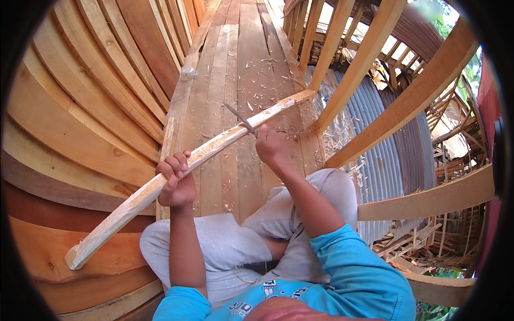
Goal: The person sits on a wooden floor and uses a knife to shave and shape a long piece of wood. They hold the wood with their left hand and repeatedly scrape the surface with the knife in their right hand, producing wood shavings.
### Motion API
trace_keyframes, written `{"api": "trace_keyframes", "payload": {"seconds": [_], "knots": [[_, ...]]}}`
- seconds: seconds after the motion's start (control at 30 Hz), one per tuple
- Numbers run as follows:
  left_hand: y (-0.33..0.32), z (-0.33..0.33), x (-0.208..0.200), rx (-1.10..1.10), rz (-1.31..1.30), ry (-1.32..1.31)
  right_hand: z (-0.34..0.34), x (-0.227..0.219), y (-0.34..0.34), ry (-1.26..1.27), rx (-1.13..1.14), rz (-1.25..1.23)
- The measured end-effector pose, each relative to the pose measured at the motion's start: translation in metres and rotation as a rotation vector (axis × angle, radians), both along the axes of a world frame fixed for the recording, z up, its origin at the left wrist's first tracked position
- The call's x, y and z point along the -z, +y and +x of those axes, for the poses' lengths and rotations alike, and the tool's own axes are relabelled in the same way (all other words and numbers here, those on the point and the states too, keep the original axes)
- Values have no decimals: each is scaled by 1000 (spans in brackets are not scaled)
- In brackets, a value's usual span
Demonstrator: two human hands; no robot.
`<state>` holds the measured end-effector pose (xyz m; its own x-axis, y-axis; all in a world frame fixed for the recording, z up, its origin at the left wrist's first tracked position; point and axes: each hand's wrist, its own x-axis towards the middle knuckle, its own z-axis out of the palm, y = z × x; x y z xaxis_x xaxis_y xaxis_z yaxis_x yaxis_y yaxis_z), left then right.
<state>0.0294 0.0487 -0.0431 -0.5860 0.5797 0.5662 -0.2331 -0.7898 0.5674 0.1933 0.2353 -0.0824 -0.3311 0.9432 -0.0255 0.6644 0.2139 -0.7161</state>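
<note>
A long pale wooden pole [214,143], stripped and roughly hewn, lies slantwise before me from the lower left up to the right. Around its nearer half my left hand [176,178] is closed, fingers over the top. My right hand [271,145] grips a knife [241,118] whose narrow dark blade crosses over the pole and points up to the left. The blade appears to touch the pole's upper face. The knife's handle is mostly hidden inside my right fist. The pole's far end reaches near an upright post on the right.
I sit cross-legged on a plank floor [251,59] strewn with wood shavings. Curved planks [91,128] form a wall at left. Wooden posts [369,64] rise at right, with corrugated metal sheets [375,160] beyond. A small clear container [188,73] stands on the planks ahead.
</note>
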Motion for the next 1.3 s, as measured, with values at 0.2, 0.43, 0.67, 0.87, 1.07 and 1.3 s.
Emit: {"api": "trace_keyframes", "payload": {"seconds": [0.2, 0.43, 0.67, 0.87, 1.07, 1.3], "knots": [[12, 6, 1, 38, 29, -34, 59, 63, 106, 7, 355, -58], [-5, -2, 3, -36, 3, -64, -14, -14, -6, -101, -81, -66], [1, 5, -1, 5, -7, -70, 52, 15, 93, -44, 179, -188], [-5, 0, 2, -60, -30, -51, 3, -30, 22, -169, -102, -167], [2, 5, -1, 14, -59, -59, 51, 12, 95, -145, 166, -176], [0, 2, 0, -5, -2, -58, -2, -26, 10, -122, -256, -235]]}}
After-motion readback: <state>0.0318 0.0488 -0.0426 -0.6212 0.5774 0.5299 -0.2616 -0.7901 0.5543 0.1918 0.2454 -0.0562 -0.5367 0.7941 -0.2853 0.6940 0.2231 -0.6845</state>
